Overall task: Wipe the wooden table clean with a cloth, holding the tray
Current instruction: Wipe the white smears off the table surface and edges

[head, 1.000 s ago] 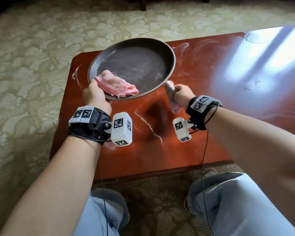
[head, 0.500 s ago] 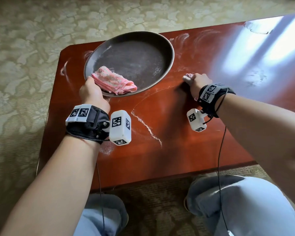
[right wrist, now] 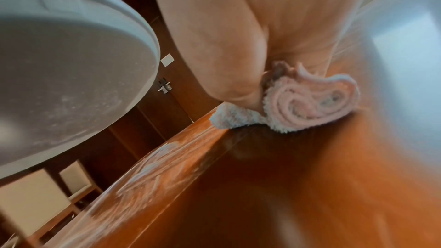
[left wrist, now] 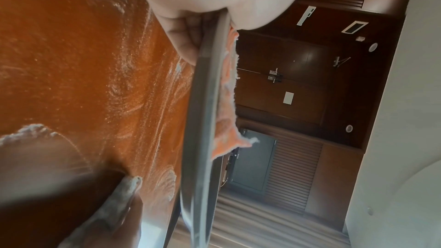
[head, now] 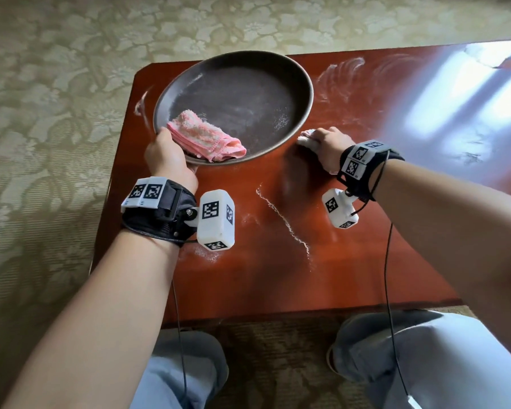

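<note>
A red-brown wooden table (head: pixel 351 261) stands on a patterned carpet (head: pixel 56 113); all places below are given relative to the table. White powder (head: pixel 283 219) lies on the table in a thin curved line near its middle, and in fan-shaped smears (head: pixel 342 72) toward its far edge. Bright window light reflects off the far right part of the table.

A round dark tray (head: pixel 248 72) is over the table's far left corner. The wrist views show its rim (left wrist: pixel 203 120) and pale underside (right wrist: pixel 59 63) raised clear of the table, so the tray is lifted and tilted rather than lying flat. A light dusting of powder shows on the tray floor.

A folded pink cloth (head: pixel 207 140) lies inside the tray at its near edge, close to the gripping thumb.

The left hand (head: pixel 168 157) grips the near rim of the tray, thumb on top and fingers (left wrist: pixel 183 39) curled beneath.

The right hand (head: pixel 331 149) rests on the table just right of the tray, its fingers closed around a rolled pale pink wiping cloth (right wrist: pixel 307 101). The roll is pressed onto the table; one fluffy white end (head: pixel 306 135) sticks out beyond the fingers toward the tray. The table near this hand is blurred in the right wrist view.

Both wrists carry black straps with white marker blocks (head: pixel 216 219).
</note>
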